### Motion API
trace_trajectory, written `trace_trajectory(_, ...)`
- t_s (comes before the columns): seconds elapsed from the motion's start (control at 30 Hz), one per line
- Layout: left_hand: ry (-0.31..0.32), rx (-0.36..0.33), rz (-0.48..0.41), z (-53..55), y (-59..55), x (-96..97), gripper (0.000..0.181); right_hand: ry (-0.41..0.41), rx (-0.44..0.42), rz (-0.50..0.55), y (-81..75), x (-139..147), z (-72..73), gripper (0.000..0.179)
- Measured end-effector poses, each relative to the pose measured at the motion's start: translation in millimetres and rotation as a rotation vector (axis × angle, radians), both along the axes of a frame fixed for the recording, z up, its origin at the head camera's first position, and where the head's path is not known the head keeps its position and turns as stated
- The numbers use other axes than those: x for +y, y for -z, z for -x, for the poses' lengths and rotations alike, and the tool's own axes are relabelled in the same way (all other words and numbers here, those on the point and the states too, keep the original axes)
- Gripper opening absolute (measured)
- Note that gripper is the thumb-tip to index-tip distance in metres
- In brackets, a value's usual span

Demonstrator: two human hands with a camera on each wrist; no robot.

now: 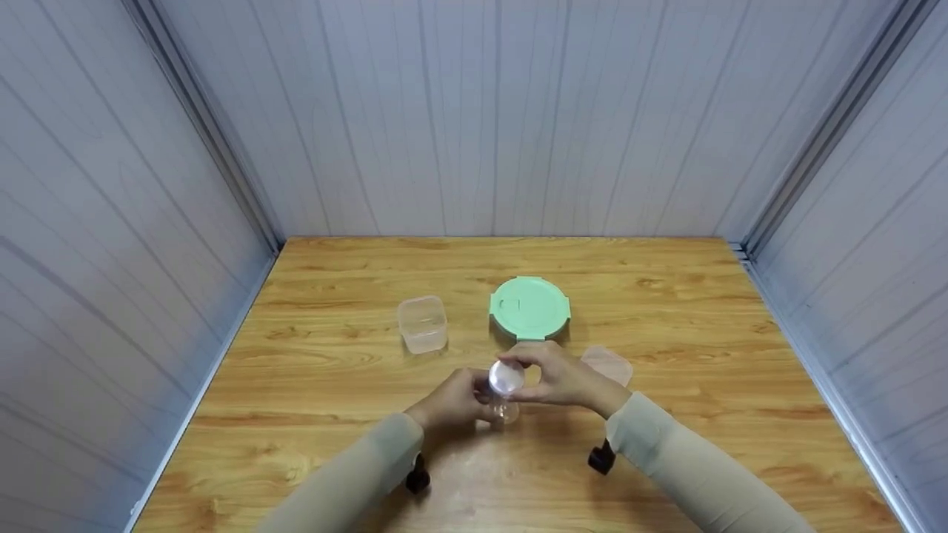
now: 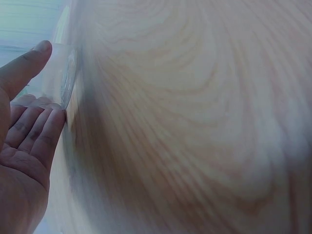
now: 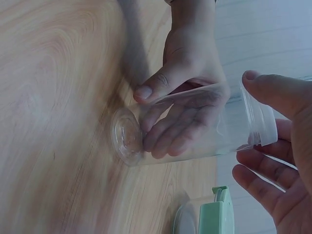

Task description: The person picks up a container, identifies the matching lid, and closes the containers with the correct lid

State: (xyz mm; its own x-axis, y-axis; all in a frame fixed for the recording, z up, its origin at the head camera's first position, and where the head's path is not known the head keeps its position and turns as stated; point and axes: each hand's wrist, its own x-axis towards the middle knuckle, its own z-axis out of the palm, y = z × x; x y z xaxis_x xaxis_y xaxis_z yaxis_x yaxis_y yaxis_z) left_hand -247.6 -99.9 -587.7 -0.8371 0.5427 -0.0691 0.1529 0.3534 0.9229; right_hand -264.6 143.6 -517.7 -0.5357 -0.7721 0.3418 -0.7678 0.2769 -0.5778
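A clear plastic jar [image 3: 187,129] stands upright on the wooden table, with a white lid [image 1: 506,377] at its mouth. My left hand [image 1: 455,400] holds the jar's side; in the right wrist view its thumb lies on one side and its fingers show through the clear wall. The left wrist view catches only part of the jar [image 2: 61,80], between thumb and fingers. At the top, my right hand [image 1: 559,376] grips the lid's rim between thumb and fingers. Whether the lid is fully seated I cannot tell.
A round container with a green lid [image 1: 530,308] stands beyond my hands. To its left is a small translucent square tub [image 1: 423,324]. A translucent flat lid [image 1: 607,364] lies partly behind my right hand. Panelled walls [image 1: 474,118] border the table at the back and sides.
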Motion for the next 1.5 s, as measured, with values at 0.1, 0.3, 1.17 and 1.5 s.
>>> trace_trajectory(0.1, -0.005, -0.022, 0.003, -0.9, -1.2, 0.4, 0.042, 0.001, -0.010, -0.017, -0.8, 1, -0.2, 0.050)
trace_trajectory(0.3, -0.006, -0.020, 0.023, -0.3, -1.9, 0.3, 0.041, -0.001, -0.039, -0.068, -3.3, 1, 0.1, 0.051)
trace_trajectory(1.17, -0.008, -0.014, 0.023, -2.1, -0.7, -0.4, 0.042, 0.072, -0.127, -0.058, 6.0, 2, -5.0, 0.057)
trace_trajectory(1.5, 0.000, 0.063, 0.055, -0.2, -0.7, 0.9, 0.035, 0.053, -0.012, -0.025, 2.5, 2, -5.0, 0.050)
